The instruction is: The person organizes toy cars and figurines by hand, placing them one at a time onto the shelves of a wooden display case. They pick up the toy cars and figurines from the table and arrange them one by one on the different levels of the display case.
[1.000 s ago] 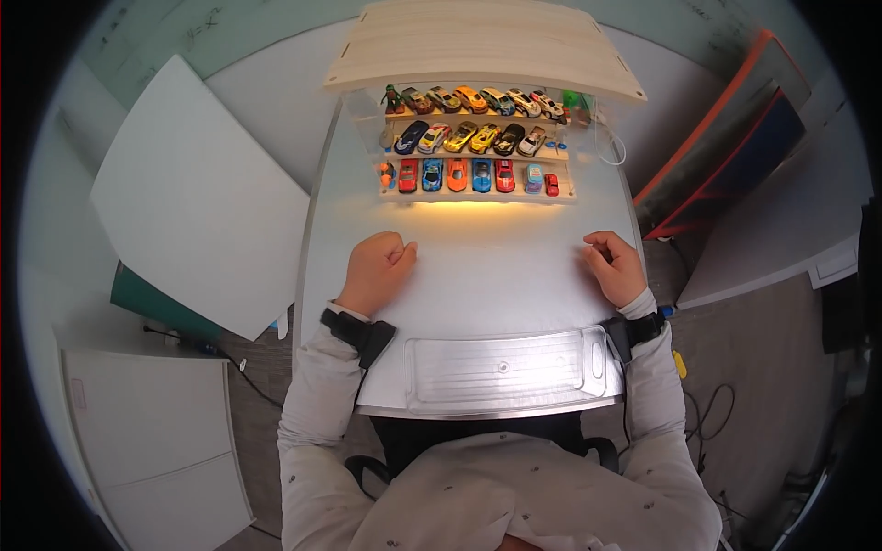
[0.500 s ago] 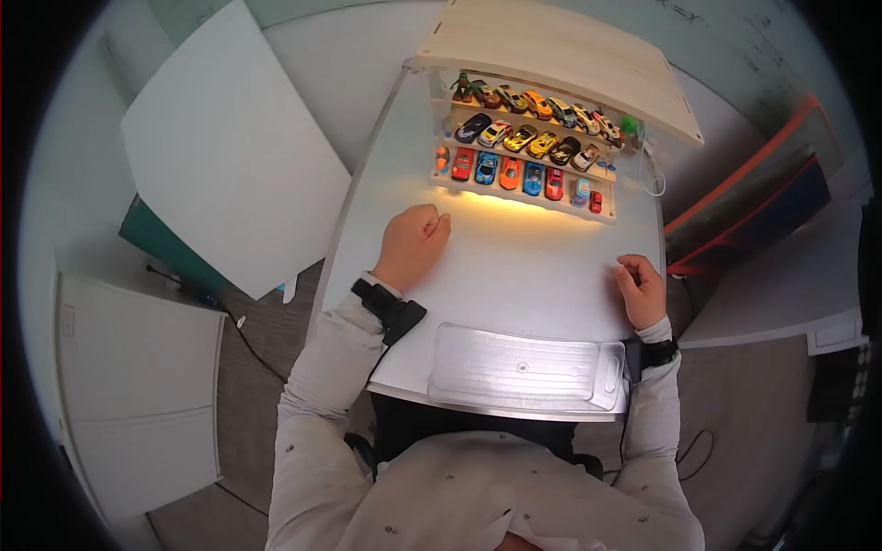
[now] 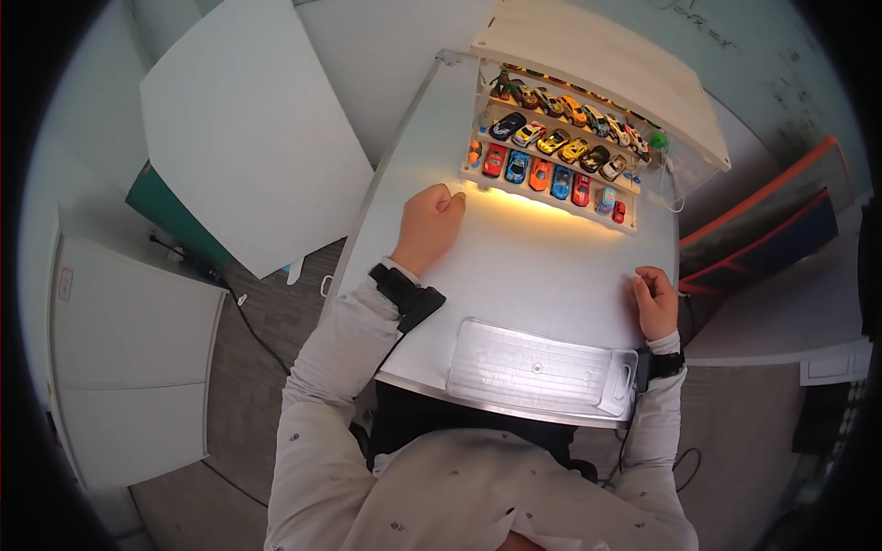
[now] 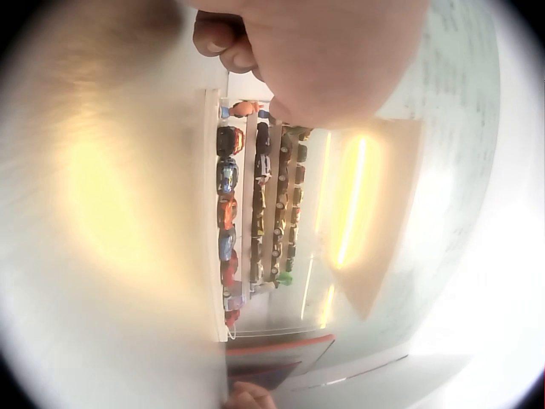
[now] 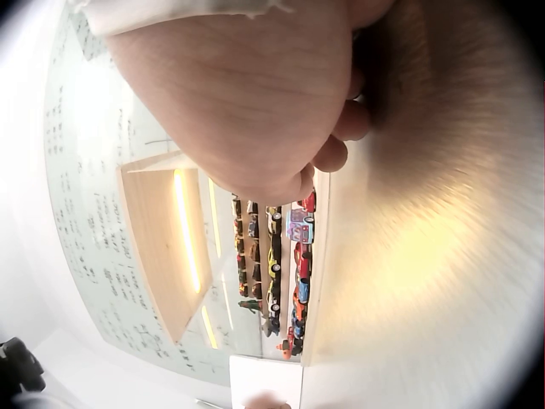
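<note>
My left hand (image 3: 430,230) rests on the grey table (image 3: 542,266), its fingers loosely curled and holding nothing. It lies just left of the lit front edge of a wooden display shelf (image 3: 588,46) with rows of toy cars (image 3: 553,140). Near the table's right edge rests my right hand (image 3: 657,301), likewise loosely curled and without anything in it. Between my forearms, at the near edge, lies a clear plastic tray (image 3: 514,363). Both wrist views show curled fingers (image 4: 238,55) and the shelf beyond, with its cars (image 5: 274,256) partly covered by the right hand.
A white panel (image 3: 257,138) leans left of the table, above a white cabinet (image 3: 133,367). On the right stand dark boards with orange edges (image 3: 763,216). A thin white cable (image 3: 675,188) hangs beside the shelf's right end.
The head view has turned, so table and shelf sit further right and tilted in it. Both hands stay in about the same places on the table.
</note>
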`<move>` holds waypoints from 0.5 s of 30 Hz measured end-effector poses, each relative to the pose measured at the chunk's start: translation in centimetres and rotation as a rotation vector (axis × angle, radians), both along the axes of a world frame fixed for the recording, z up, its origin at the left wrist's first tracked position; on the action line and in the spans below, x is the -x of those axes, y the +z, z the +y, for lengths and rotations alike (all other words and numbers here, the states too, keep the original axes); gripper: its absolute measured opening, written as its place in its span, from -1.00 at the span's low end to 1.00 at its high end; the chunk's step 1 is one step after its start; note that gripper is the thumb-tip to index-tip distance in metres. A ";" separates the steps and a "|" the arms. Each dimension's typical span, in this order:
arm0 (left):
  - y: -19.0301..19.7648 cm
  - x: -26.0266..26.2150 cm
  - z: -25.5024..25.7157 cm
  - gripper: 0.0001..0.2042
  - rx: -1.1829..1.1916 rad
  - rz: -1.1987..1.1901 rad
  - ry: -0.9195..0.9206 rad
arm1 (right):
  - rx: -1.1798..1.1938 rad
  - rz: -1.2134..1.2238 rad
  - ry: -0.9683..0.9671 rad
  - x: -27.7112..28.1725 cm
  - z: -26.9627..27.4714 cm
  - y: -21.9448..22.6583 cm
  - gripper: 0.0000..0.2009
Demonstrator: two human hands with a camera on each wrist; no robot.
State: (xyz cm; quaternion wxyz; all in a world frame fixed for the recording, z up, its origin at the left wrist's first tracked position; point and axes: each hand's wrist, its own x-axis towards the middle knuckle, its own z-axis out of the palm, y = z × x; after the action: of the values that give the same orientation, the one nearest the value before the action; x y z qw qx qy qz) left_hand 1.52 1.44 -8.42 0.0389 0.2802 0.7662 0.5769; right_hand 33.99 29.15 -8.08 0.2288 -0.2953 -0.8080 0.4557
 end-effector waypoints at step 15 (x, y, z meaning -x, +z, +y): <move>0.8 -0.3 -0.3 -0.58 -0.025 0.028 -0.031 | -0.035 -0.008 -0.010 -0.1 -0.2 0.4 -0.81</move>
State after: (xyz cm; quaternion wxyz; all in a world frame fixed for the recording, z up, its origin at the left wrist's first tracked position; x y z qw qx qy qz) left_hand 1.84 1.10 -7.63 0.0336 0.3007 0.7549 0.5819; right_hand 34.11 28.93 -7.71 0.2328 -0.2969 -0.8154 0.4390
